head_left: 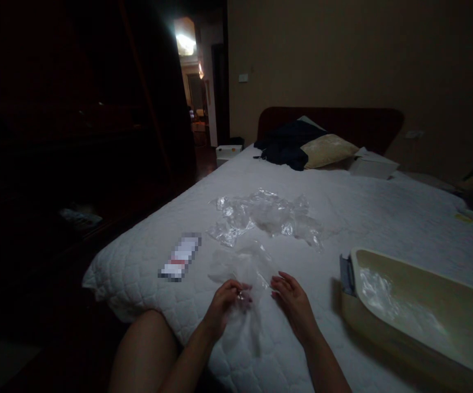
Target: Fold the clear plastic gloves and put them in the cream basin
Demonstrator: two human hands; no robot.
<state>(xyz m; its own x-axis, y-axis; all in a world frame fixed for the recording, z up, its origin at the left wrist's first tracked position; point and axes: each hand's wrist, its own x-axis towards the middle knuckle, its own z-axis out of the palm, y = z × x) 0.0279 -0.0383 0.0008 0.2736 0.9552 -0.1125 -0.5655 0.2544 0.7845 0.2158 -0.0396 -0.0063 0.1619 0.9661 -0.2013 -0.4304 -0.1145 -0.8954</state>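
A thin clear plastic bag [242,267] lies flat on the white quilted bed [367,218] right in front of me. My left hand [226,303] is curled, its fingers pinching the near edge of that bag. My right hand [291,297] rests beside it with fingers together and bent, touching the bag's right side. A heap of crumpled clear plastic bags [267,218] lies further up the bed, beyond both hands.
A beige plastic tub [420,322] with clear plastic inside stands at the right. A small white packet [180,263] lies at the left near the bed's edge. Pillows and dark clothing [289,144] sit by the headboard. My bare knee [144,349] is at the lower left.
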